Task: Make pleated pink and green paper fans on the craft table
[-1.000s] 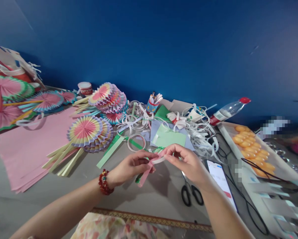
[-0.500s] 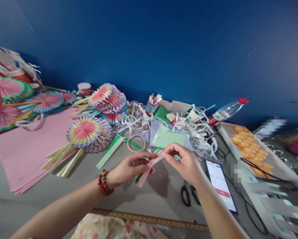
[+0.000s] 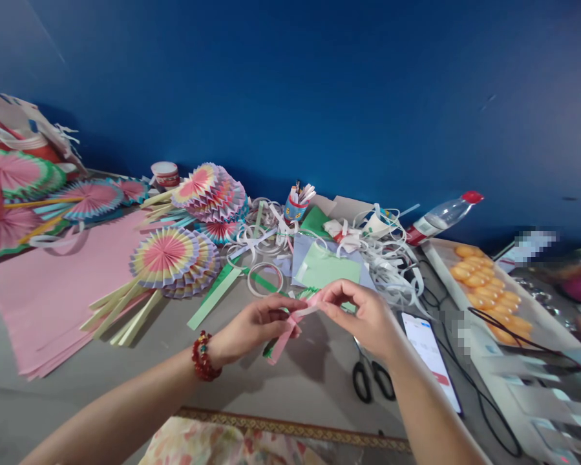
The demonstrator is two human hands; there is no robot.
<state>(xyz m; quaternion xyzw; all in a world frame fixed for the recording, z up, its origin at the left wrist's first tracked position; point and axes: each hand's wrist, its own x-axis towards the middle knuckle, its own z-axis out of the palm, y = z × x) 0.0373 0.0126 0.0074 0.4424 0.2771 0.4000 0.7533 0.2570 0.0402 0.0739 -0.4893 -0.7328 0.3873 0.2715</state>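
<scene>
My left hand, with a red bead bracelet at the wrist, pinches a folded pink and green paper strip held above the grey table. My right hand pinches a thin white strip at the top end of that folded paper. Both hands meet at the centre, fingers closed. The lower end of the folded strip hangs down to the left.
Black scissors and a phone lie right of my hands. Round pleated paper fans, pink sheets, white paper curls, tape rings, a pen cup, a bottle and a tray of orange pieces crowd the table.
My right hand has shifted slightly with the white strip; the left hand keeps its hold. The view has barely moved.
</scene>
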